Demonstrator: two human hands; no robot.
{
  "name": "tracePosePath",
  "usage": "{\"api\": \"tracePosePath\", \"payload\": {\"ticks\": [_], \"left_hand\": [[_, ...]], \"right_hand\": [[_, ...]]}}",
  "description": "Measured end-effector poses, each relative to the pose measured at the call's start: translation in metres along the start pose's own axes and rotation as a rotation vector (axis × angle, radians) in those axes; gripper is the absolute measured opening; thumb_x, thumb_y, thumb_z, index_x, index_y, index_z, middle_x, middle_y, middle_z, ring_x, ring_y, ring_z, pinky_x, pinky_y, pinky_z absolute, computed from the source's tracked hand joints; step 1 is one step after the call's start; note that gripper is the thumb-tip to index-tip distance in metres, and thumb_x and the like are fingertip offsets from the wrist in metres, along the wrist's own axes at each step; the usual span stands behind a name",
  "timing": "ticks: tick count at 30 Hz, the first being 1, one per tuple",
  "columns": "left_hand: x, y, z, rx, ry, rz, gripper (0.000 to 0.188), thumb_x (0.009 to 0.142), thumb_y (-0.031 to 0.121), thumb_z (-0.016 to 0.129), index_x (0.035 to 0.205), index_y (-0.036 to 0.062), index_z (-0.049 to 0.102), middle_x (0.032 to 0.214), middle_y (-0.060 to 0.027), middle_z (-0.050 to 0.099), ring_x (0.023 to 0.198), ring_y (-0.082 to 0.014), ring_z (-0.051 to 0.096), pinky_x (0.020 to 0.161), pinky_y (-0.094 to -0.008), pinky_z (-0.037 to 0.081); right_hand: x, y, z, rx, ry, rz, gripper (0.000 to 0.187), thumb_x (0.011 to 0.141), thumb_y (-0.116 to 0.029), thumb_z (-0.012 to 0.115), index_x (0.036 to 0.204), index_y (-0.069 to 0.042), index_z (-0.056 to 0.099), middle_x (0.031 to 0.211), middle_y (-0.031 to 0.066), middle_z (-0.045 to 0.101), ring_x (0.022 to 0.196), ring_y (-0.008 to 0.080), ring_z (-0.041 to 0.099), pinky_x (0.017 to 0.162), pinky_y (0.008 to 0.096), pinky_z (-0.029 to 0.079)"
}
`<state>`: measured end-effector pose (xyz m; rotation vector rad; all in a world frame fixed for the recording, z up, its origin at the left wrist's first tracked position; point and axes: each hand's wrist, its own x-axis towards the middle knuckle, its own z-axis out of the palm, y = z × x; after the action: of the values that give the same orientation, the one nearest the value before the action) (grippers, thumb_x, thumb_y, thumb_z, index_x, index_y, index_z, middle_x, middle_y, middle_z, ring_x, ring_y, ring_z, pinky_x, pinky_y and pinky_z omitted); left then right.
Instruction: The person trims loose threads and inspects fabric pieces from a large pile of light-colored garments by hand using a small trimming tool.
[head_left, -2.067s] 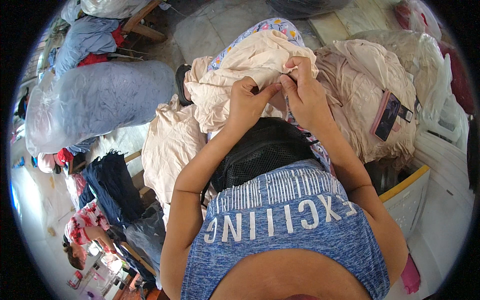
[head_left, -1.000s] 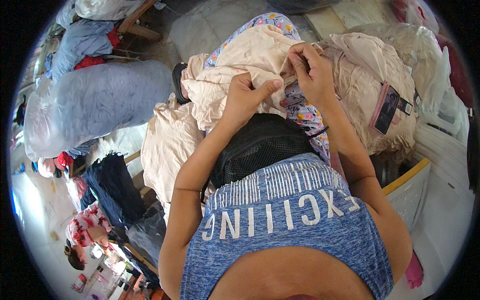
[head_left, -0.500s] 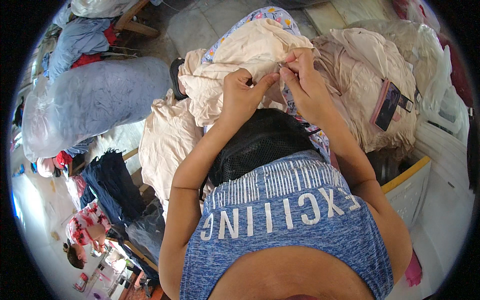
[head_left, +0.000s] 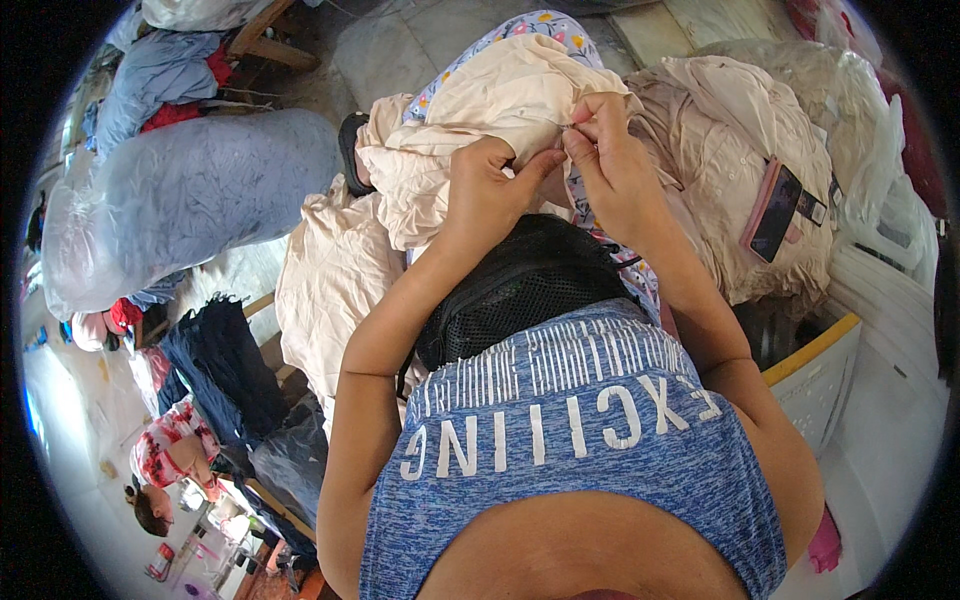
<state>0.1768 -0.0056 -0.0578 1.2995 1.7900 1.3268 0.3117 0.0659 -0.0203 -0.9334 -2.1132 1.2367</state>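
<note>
Across my lap lies a crumpled cream cloth garment (head_left: 440, 170), draped over floral-patterned fabric (head_left: 570, 32). My left hand (head_left: 487, 195) is closed on the cloth, its thumb pointing right and its fingers partly hidden in the folds. Just to its right, my right hand (head_left: 612, 165) pinches thumb and forefinger together at the cloth. What sits in that pinch is too small to make out. Below both hands, a black mesh bag (head_left: 520, 285) rests against my waist.
A phone (head_left: 772, 215) lies on a heap of beige garments (head_left: 710, 150) at right. On the left stands a large clear plastic bag (head_left: 210, 205) of blue-grey clothing. Dark garments (head_left: 225, 370) hang below it, near another person (head_left: 170, 460). A yellow-rimmed crate (head_left: 825, 360) stands lower right.
My right fingertips have shifted slightly up and right, so the gap to the left thumb is a little wider. The cloth stays nearly in place.
</note>
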Motion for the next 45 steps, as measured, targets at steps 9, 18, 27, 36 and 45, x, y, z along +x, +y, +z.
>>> {"api": "tracePosePath", "payload": {"ticks": [9,18,27,36,45], "left_hand": [[-0.001,0.012,-0.003,-0.141,-0.043,-0.142,0.023,0.070,0.015,0.071,0.063,-0.0033,0.059,0.052,-0.0050,0.055,0.045,-0.0074,0.045,0.039,-0.0240,0.033],[0.001,0.025,-0.001,-0.631,-0.068,-0.242,0.024,0.075,0.007,0.065,0.095,-0.0021,0.056,0.082,-0.0034,0.061,0.072,-0.0080,0.057,0.063,-0.0212,0.046],[0.002,0.006,-0.005,-0.745,-0.183,-0.456,0.020,0.076,0.011,0.065,0.091,-0.0002,0.060,0.077,-0.0019,0.062,0.065,-0.0068,0.055,0.057,-0.0202,0.044],[0.002,0.018,-0.004,-0.389,-0.167,-0.288,0.017,0.076,0.011,0.063,0.086,-0.0025,0.061,0.075,-0.0037,0.062,0.064,-0.0072,0.055,0.056,-0.0212,0.044],[0.001,0.025,-0.006,-0.052,-0.086,-0.174,0.017,0.074,0.013,0.064,0.072,-0.0033,0.059,0.057,-0.0055,0.057,0.051,-0.0060,0.048,0.043,-0.0237,0.036]], "right_hand": [[-0.002,0.013,-0.001,0.002,0.012,-0.055,0.019,0.085,-0.013,0.046,0.099,-0.006,0.036,0.075,0.0186,0.056,0.070,0.0360,0.057,0.058,0.0401,0.043],[0.008,0.031,-0.005,0.008,0.004,0.003,0.021,0.081,-0.012,0.055,0.100,-0.006,0.050,0.071,0.0131,0.058,0.061,0.0258,0.058,0.056,0.0305,0.042],[0.007,0.027,-0.009,-0.092,0.061,-0.298,0.009,0.075,-0.005,0.053,0.085,-0.006,0.054,0.071,0.0125,0.057,0.062,0.0312,0.056,0.056,0.0327,0.044],[0.016,0.031,-0.015,-0.026,0.049,0.021,0.015,0.084,-0.014,0.049,0.096,-0.007,0.045,0.072,0.0129,0.056,0.066,0.0272,0.056,0.056,0.0335,0.042],[-0.004,0.009,-0.004,0.222,-0.089,0.007,0.021,0.085,-0.010,0.044,0.102,0.000,0.035,0.089,0.0172,0.049,0.085,0.0275,0.052,0.075,0.0344,0.039]]}}
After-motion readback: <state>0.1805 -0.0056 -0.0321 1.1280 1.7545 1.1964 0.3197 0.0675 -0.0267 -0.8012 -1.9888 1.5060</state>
